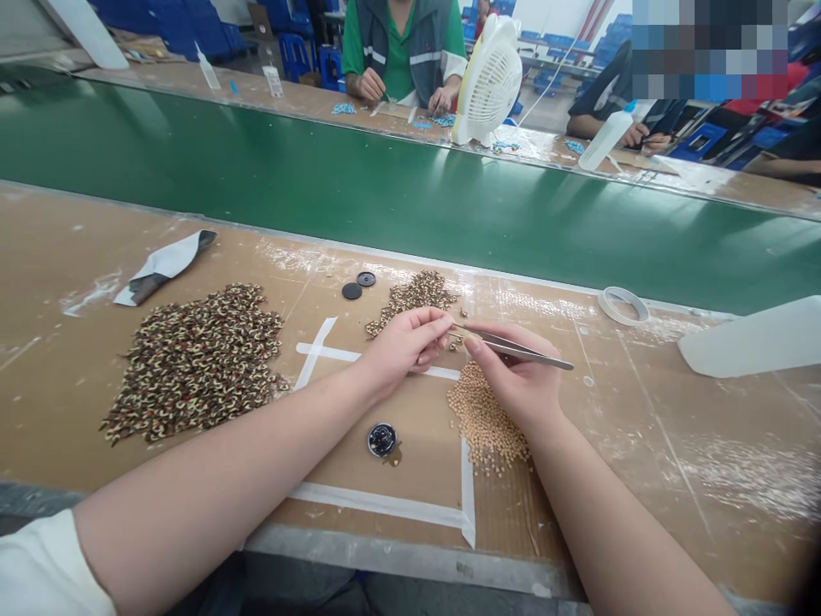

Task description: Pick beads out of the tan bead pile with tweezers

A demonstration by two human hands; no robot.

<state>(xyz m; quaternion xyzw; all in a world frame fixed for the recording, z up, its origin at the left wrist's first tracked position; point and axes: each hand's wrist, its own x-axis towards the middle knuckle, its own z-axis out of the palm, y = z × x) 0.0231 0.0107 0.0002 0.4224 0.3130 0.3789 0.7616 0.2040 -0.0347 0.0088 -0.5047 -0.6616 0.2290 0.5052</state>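
My right hand (522, 376) grips a pair of metal tweezers (519, 346), their tips pointing at my left fingers. My left hand (414, 342) is closed in a pinch at those tips; whatever lies between its fingers is too small to make out. Beneath my right hand spreads a pile of small tan beads (481, 415). Beyond my left hand lies a small heap of dark-and-cream pieces (420, 295). A small round dish of dark paste (383, 440) sits below my hands, inside a white tape outline (385, 505).
A larger pile of dark-and-cream pieces (198, 359) covers the left. Two black lids (352, 291), a tape roll (623, 305) and a white bottle (750, 338) lie around. Past the green belt (288, 180), people work near a fan (491, 81).
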